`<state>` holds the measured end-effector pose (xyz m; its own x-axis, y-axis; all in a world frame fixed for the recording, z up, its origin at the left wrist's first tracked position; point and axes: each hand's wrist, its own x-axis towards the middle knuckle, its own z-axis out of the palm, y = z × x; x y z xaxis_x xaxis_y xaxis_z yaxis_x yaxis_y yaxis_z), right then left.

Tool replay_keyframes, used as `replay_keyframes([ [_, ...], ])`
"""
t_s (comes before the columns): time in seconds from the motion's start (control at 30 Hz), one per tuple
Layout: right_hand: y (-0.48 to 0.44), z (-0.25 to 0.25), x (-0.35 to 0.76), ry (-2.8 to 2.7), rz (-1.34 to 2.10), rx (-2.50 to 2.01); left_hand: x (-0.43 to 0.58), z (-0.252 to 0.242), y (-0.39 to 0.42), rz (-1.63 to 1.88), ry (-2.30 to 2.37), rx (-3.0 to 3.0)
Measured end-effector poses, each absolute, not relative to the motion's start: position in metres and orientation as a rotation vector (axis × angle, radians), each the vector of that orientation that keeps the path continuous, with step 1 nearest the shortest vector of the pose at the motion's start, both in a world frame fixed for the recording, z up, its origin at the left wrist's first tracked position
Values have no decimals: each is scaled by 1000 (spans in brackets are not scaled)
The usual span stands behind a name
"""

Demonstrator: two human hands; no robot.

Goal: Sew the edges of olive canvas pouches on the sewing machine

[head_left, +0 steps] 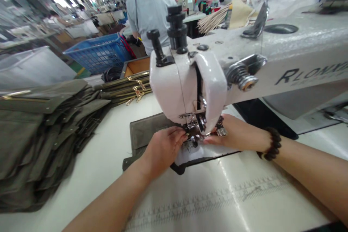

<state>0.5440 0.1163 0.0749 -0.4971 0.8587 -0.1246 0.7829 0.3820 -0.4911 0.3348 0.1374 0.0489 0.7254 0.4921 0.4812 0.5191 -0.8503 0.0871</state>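
A folded olive-grey fabric piece (144, 130) lies under the head of a white sewing machine (174, 90), its right part hidden by the machine and my hands. With fingers pressed together, my left hand (164, 148) grips the near edge of this fabric, just left of the presser foot (194, 136). My right hand (231, 134), a dark beaded bracelet (272, 144) at its wrist, is closed at the fabric's right end beside the needle area. Its thumb shows in front, while the other fingers are mostly hidden behind metal parts.
Left on the table is a heap of olive fabric pieces (24, 134). Behind it lie stacked pieces with gold zippers (125, 88). A ruler scale (201, 204) marks the near tabletop. Beyond stand a blue crate (95, 54) and a person in a light shirt (152, 11).
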Motion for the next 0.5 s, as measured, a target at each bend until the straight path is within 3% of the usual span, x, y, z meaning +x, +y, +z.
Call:
replay_keyframes([
  [0.1, 115, 91, 561, -2730, 1042, -1284, 333, 44, 136, -731, -693, -2842],
  [0.2, 109, 101, 571, -2858, 1020, -1303, 331, 41, 132, -599, -492, -2810],
  [0.3, 98, 98, 565, -2831, 748, -1400, 331, 42, 129, -476, -419, -2787],
  [0.5, 89, 62, 531, -2559, -214, -1210, 330, 39, 128, -448, -423, -2777],
])
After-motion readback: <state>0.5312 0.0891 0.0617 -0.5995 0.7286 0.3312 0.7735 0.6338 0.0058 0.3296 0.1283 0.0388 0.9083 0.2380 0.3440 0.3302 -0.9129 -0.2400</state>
